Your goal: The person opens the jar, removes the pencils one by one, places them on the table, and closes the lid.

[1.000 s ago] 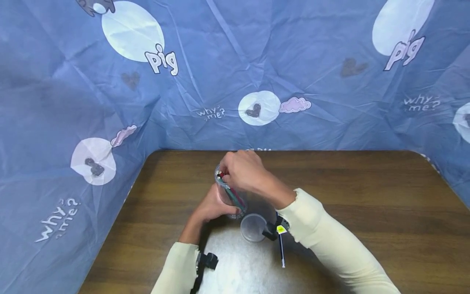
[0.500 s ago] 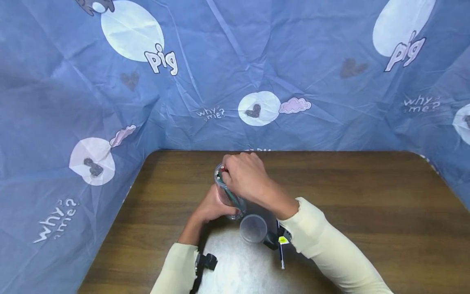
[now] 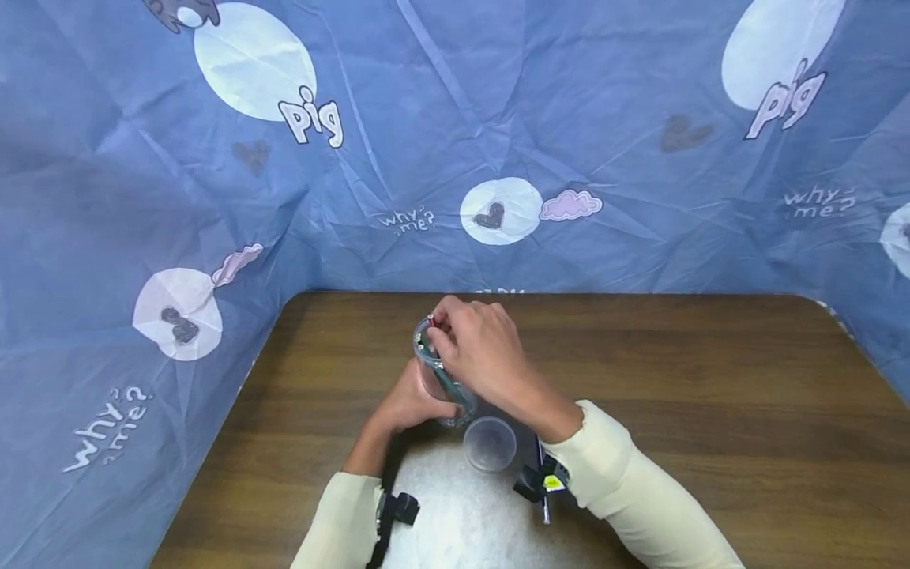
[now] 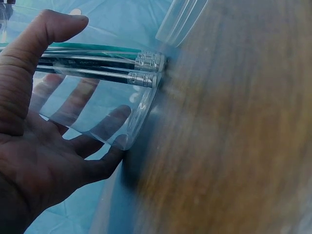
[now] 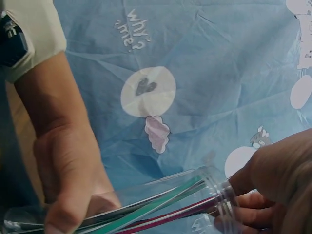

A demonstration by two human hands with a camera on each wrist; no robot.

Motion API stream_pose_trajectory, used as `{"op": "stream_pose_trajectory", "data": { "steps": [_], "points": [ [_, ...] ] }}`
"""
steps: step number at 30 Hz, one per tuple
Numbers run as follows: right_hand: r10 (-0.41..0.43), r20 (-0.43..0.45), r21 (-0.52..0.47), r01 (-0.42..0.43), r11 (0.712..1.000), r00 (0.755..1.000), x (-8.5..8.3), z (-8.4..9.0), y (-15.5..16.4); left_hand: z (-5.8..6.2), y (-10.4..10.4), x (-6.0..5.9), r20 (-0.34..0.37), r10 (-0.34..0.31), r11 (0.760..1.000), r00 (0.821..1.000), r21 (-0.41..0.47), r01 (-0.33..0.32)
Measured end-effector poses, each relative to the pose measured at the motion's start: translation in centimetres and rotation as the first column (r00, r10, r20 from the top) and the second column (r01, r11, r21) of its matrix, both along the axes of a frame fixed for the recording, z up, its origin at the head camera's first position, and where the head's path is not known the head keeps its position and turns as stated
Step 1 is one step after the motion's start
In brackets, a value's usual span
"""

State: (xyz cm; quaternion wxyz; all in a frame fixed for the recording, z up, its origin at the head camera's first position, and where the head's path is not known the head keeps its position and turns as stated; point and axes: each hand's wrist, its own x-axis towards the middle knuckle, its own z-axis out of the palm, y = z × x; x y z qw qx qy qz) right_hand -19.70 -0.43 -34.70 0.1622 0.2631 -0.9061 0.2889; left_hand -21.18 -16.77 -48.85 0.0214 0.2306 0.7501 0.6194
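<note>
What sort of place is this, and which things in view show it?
Probably a makeshift recording booth, not an ordinary room: printed blue cloth hangs behind and beside a wood-grain table, and black camera-like devices sit at both wrists.

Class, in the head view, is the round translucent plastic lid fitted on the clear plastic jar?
No, the round translucent lid lies on the brown wooden table, beside the clear plastic jar.
</note>
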Motion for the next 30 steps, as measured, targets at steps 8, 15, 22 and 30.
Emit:
{"op": "stream_pose_trajectory", "data": {
  "steps": [8, 15, 22, 30],
  "points": [
    [0.061, -0.045, -0.235, -0.07, 0.969, 0.997, 0.0, -1.1, -0.2, -0.1, -0.2, 0.0, -0.004, 0.012, 1.0, 1.0, -0.013, -0.012],
    [0.126, -0.193, -0.467, -0.204, 0.86, 0.973, 0.2, -0.9, -0.3, -0.1, 0.0, 0.0, -0.022, 0.023, 0.999, 0.999, -0.028, -0.024],
    [0.088, -0.299, -0.61, -0.261, 0.748, 0.95, 0.7, 0.0, 0.0, 0.0, 0.2, -0.1, 0.003, 0.016, 1.0, 1.0, 0.001, -0.016],
    [0.048, -0.388, -0.686, -0.323, 0.652, 0.921, 1.3, 0.8, 0.7, 0.0, 0.2, -0.1, 0.018, 0.002, 1.0, 1.0, 0.031, -0.002]
  ]
}}
